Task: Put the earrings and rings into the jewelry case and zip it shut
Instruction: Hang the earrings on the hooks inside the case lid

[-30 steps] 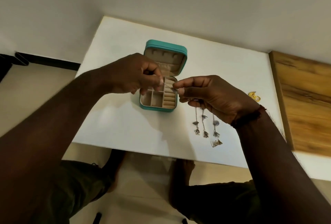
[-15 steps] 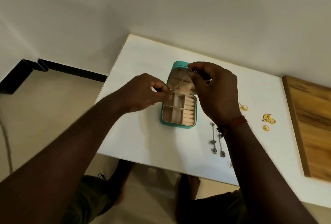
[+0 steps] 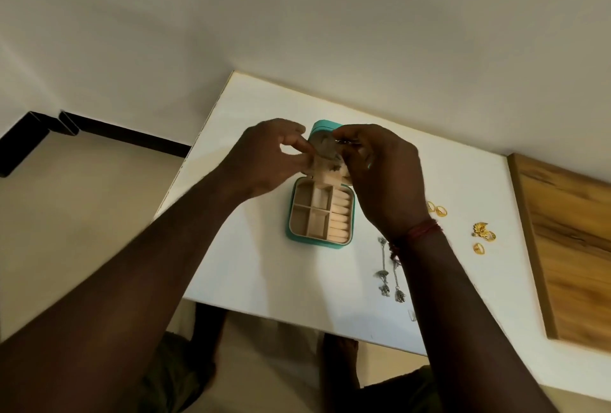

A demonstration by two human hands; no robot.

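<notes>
1. The white table (image 3: 251, 267) fills the middle of the frame, with a wooden board (image 3: 568, 247) along its right edge.
2. The left hand (image 3: 264, 158) has its fingers drawn narrow at the lid's inner panel. Blur hides whether they pinch anything.
3. The right hand (image 3: 386, 178) pinches the top of a dangling earring (image 3: 334, 167) held against the lid.
4. The jewelry case (image 3: 312, 242) lies open at centre, and its lower compartments look bare.
5. Two silver earrings (image 3: 385, 275) lie lower right of the case, beside the right wrist.
6. The gold rings (image 3: 482, 232) lie scattered further right.
7. The task looks early: one earring is being fitted, the rest is unpacked, and the zip is not yet closed.
</notes>
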